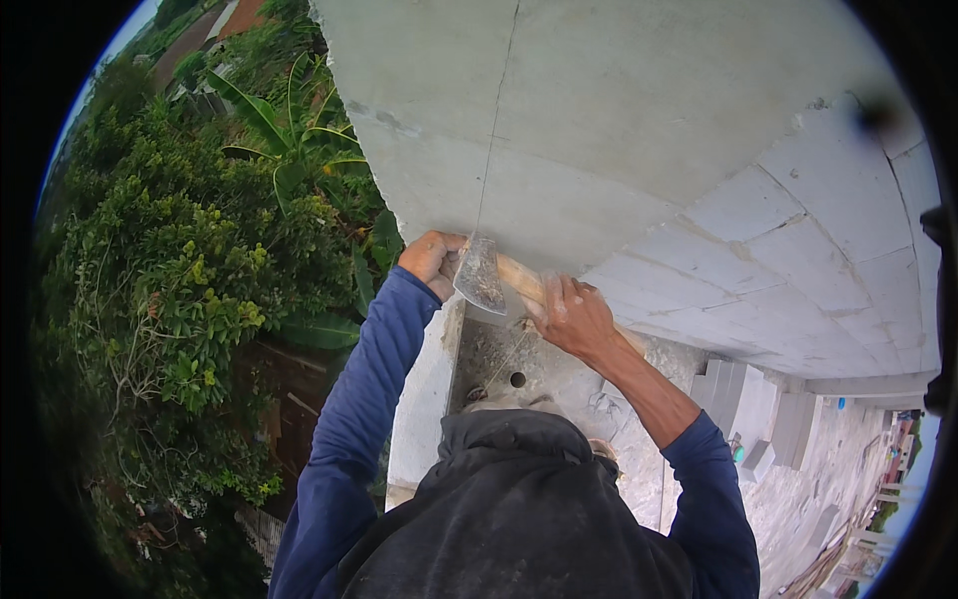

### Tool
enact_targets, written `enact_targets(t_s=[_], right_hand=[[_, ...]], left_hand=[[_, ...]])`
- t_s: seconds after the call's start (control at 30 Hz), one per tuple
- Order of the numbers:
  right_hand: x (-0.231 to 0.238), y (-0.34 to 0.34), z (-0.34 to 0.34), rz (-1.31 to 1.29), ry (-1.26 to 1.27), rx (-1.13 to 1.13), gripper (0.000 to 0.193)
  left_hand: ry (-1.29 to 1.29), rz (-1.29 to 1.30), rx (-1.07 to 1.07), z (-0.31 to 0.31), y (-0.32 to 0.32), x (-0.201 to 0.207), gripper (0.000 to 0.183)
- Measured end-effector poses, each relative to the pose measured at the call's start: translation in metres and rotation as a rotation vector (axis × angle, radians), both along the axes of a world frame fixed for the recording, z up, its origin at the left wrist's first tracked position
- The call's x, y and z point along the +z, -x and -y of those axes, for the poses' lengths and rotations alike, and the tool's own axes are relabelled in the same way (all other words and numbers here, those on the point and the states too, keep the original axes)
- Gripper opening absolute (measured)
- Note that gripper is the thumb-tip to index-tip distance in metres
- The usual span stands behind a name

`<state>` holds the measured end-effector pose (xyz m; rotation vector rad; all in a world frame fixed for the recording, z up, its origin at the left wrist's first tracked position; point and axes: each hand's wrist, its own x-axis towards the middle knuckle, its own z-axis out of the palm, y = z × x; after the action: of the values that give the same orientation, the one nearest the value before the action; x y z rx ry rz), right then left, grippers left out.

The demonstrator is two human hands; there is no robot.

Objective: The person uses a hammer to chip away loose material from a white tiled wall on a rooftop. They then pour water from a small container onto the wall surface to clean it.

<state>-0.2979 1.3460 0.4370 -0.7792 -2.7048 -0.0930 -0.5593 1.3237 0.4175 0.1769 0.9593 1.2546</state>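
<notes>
My right hand (576,317) is wrapped round the wooden handle of a hatchet (481,280). The hatchet's broad, worn grey head is up against the wall near its left edge, its blade pointing down toward me. Close beside that head, my left hand (431,262) has its fingers bent together at the wall's corner; the hatchet partly hides the fingertips, and what they pinch I cannot make out. A thin dark string or line (496,110) runs down the plastered wall (599,120) and ends by the left hand and the hatchet head.
Bare light blocks (828,230) form the wall's right part. A pale ledge (424,399) runs along the left, with trees and a banana plant (289,130) beyond its drop. On the rough floor (639,479) at right stand stacked grey blocks (723,394).
</notes>
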Motion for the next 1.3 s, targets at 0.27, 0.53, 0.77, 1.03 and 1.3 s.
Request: enact_targets(t_s=[0.27,0.53,0.77,1.03,1.3], right_hand=[[-0.004,-0.003,-0.004,0.000,0.044,-0.001,0.054],[-0.007,-0.005,-0.005,0.002,0.045,-0.019,0.054],[-0.019,-0.032,0.023,-0.041,0.001,0.052,0.050],[-0.016,-0.021,0.006,-0.041,0.083,-0.027,0.053],[-0.003,0.001,-0.005,0.023,0.075,-0.007,0.054]], left_hand=[[-0.063,0.129,0.039,0.003,-0.001,-0.002,0.019],[-0.039,0.033,0.010,0.002,-0.001,0.009,0.020],[-0.089,0.002,-0.139,0.018,0.002,-0.004,0.022],[-0.205,0.084,-0.023,0.007,-0.001,-0.022,0.015],[-0.194,0.060,0.110,0.010,-0.012,-0.012,0.020]])
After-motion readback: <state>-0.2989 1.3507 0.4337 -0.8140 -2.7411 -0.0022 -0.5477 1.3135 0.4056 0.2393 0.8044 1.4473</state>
